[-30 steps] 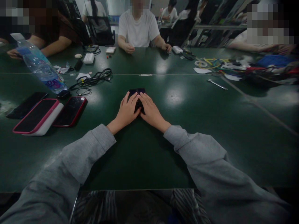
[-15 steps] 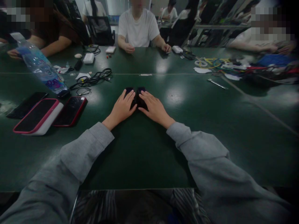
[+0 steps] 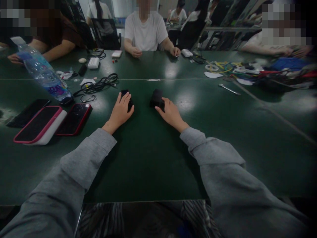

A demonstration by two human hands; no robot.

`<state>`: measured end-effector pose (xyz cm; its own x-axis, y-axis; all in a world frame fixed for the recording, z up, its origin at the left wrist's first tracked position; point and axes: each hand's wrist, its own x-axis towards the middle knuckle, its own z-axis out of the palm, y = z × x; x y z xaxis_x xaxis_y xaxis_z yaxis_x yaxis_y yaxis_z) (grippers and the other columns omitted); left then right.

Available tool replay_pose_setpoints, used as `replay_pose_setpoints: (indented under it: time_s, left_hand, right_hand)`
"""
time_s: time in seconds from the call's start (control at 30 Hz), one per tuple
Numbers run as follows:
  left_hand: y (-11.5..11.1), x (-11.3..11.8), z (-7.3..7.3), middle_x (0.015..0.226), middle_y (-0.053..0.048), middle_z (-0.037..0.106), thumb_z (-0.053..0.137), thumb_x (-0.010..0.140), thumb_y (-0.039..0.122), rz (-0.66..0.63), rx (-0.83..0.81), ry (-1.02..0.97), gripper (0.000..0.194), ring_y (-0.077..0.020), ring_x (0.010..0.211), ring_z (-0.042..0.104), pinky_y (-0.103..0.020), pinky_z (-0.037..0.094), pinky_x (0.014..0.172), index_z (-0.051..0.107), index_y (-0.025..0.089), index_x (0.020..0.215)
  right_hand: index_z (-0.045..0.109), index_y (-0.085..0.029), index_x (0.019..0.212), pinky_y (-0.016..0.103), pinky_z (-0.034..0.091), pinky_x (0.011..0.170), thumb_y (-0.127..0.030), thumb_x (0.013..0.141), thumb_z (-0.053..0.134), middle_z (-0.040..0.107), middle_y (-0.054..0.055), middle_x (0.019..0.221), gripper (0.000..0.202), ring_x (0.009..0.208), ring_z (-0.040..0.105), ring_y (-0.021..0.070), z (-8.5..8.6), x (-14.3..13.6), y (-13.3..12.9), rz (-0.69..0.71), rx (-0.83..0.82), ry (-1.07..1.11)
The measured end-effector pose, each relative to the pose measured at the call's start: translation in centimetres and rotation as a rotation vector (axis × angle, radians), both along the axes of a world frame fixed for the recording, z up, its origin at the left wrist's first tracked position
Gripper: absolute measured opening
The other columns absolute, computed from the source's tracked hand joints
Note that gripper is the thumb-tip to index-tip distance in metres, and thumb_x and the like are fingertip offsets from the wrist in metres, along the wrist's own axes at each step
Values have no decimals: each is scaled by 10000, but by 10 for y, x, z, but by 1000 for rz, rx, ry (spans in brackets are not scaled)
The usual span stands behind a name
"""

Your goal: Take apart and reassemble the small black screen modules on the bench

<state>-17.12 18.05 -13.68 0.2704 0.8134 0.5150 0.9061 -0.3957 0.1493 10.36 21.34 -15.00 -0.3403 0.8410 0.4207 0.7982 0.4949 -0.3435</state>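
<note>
My left hand [image 3: 121,108] rests over a small dark object [image 3: 129,103] on the green tabletop, its fingers on top and the thumb along the near right side. Most of that object is hidden beneath the hand. To the right, my right hand [image 3: 170,110] grips a black rectangular box [image 3: 156,98] at its near right edge, thumb on the near side and fingers curled round the right side. The box lies on the table, its top largely visible. A strip of bare table separates the two dark things.
At left lie phones [image 3: 75,119], another phone in a pink case [image 3: 38,125], a leaning water bottle [image 3: 46,72] and black cables [image 3: 101,82]. A wrench [image 3: 229,89] and a heap of coloured wires [image 3: 262,71] are at right. People sit across the green table [image 3: 148,158].
My hands have moved apart, the left one leftward with its dark object. My right hand has slid back off the top of the black box to its right edge, uncovering more of it.
</note>
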Motion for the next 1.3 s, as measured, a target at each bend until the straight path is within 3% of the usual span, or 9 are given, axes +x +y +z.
replay_pose_setpoints:
  time_s: [0.13, 0.33, 0.53, 0.63, 0.77, 0.9, 1.0, 1.17, 1.3]
  left_hand:
    - [0, 1, 1, 1525, -193, 429, 450, 949, 340, -12, -10, -30, 575, -299, 1488, 307, -541, 186, 1262, 391, 74, 1456]
    - [0, 2, 1, 1536, -178, 422, 475, 936, 330, 0, -26, -58, 581, -306, 1504, 268, -560, 195, 1254, 392, 91, 1459]
    - [0, 1, 1, 1533, -187, 421, 472, 941, 332, -1, -32, -42, 583, -309, 1502, 270, -563, 189, 1253, 382, 83, 1460]
    - [0, 1, 0, 1538, -200, 408, 463, 947, 329, -4, -27, -31, 579, -311, 1501, 272, -556, 191, 1254, 380, 67, 1457]
    - [0, 1, 0, 1539, -204, 401, 468, 944, 330, 3, -33, -33, 579, -319, 1506, 256, -562, 197, 1251, 383, 69, 1453]
    - [-1, 2, 1, 1535, -207, 406, 462, 945, 332, 3, -31, -27, 576, -315, 1505, 260, -553, 192, 1255, 386, 63, 1449]
    - [-1, 2, 2, 1527, -195, 424, 463, 943, 324, -6, -25, -31, 570, -309, 1496, 285, -562, 191, 1254, 383, 84, 1453]
    - [0, 2, 1, 1521, -203, 428, 464, 941, 321, -20, -21, -41, 570, -311, 1492, 295, -563, 193, 1251, 389, 80, 1452]
    - [1, 0, -1, 1535, -201, 412, 468, 943, 331, -1, -25, -44, 574, -315, 1504, 262, -560, 214, 1241, 390, 75, 1451]
  right_hand:
    - [231, -98, 1531, 585, 409, 1080, -470, 953, 514, 401, 233, 1473, 743, 1357, 415, 378, 3, 1, -2, 26, 2, 15]
    - [227, -173, 1538, 644, 359, 1091, -499, 930, 567, 266, 230, 1537, 769, 1448, 263, 412, 2, -12, 1, -19, 5, 66]
    - [152, -77, 1535, 582, 347, 1140, -455, 873, 646, 281, 267, 1532, 908, 1455, 273, 380, -1, -42, 19, -111, -13, 238]
    - [214, -12, 1506, 509, 357, 1163, -357, 874, 636, 371, 277, 1484, 835, 1405, 383, 355, 1, -46, 23, -130, -48, 257]
    - [231, -31, 1519, 546, 366, 1158, -190, 891, 515, 415, 252, 1473, 707, 1393, 413, 352, 6, -44, 19, -153, -32, 211]
    - [286, -43, 1516, 517, 244, 1241, -38, 855, 436, 303, 203, 1571, 678, 1488, 251, 297, 13, -47, 8, -30, 73, 31]
    - [356, -59, 1493, 515, 235, 1249, 10, 862, 376, 295, 173, 1588, 635, 1500, 222, 275, 19, -51, -1, 91, 102, -74]
    - [441, -81, 1444, 552, 233, 1236, -155, 950, 451, 303, 174, 1587, 500, 1498, 225, 293, 21, -53, -9, 240, 111, -179]
    - [408, -82, 1466, 536, 210, 1239, -246, 983, 452, 313, 178, 1579, 512, 1498, 225, 286, 19, -53, -11, 242, 123, -164]
